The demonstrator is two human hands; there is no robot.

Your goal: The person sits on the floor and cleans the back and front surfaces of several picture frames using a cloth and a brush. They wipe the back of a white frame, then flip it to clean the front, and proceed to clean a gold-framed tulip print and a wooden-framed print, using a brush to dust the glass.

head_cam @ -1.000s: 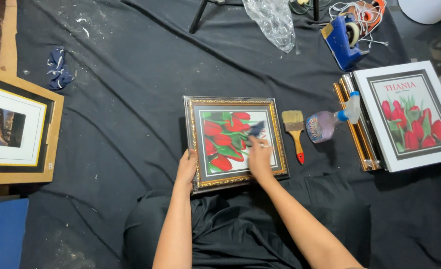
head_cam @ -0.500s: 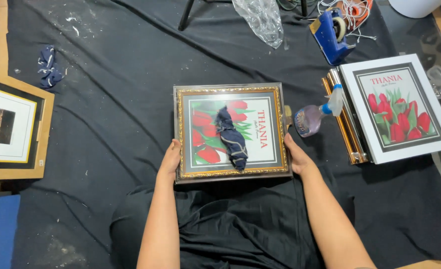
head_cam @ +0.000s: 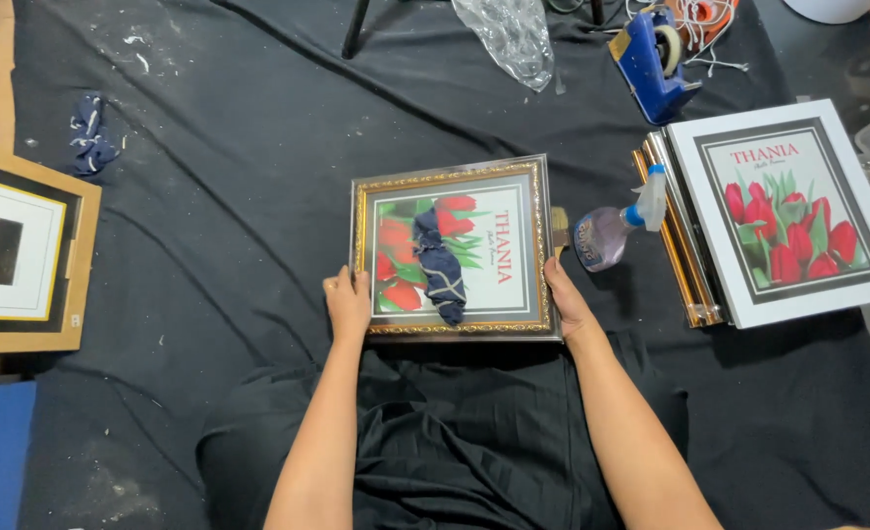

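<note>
On a black cloth (head_cam: 209,196) spread over the floor, a seated person held a gold-edged frame (head_cam: 452,248) flat in front of the knees; it carried a print of red tulips under glass. The left hand (head_cam: 350,302) gripped the frame's lower left edge, fingers curled over the rim; the right hand (head_cam: 565,297) clasped the lower right edge, thumb along the side. A dark blue rag (head_cam: 440,267) lay crumpled on the glass, touched by neither hand.

A second before, the right hand had been pressing that rag on the glass while the left steadied the frame; half a second before, both hands had already gone to the sides and the rag lay loose. Since then the frame had stayed in the two-handed grip and sat squarer to the viewer; the wiping appeared to be over, and the frame looked ready to be lifted or turned, though that is only a judgement.

Just right of the frame lay a spray bottle (head_cam: 612,228) on its side; beyond it a second tulip print (head_cam: 798,211) rested on a stack of gold mouldings (head_cam: 673,245). A blue tape dispenser (head_cam: 651,54) and a crumpled plastic bag (head_cam: 509,34) sat at the top; another rag (head_cam: 91,137) and a wooden frame (head_cam: 23,255) lay far left.
</note>
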